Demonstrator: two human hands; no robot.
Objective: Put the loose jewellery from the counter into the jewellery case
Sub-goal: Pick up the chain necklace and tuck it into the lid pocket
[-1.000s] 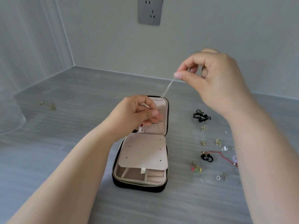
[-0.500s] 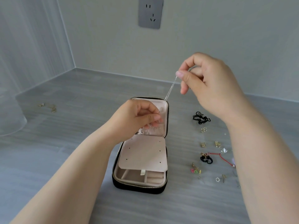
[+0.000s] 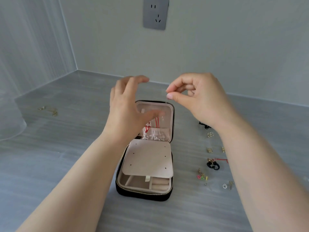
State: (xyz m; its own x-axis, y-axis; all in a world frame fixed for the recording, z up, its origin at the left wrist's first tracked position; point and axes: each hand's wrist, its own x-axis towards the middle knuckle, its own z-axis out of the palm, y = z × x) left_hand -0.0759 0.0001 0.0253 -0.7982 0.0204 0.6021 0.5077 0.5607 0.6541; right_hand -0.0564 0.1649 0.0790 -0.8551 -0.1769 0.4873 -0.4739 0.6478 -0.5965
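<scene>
Item, fine chain [image 3: 167, 99]: my right hand [image 3: 199, 99] pinches its end above the case [image 3: 142, 195], left hand [image 3: 127, 106] spread wide; I should lower slowly, pooling links in the pocket [image 3: 158, 131].

The left hand [image 3: 127, 104] has released the chain [image 3: 167, 97] and lifted.
</scene>
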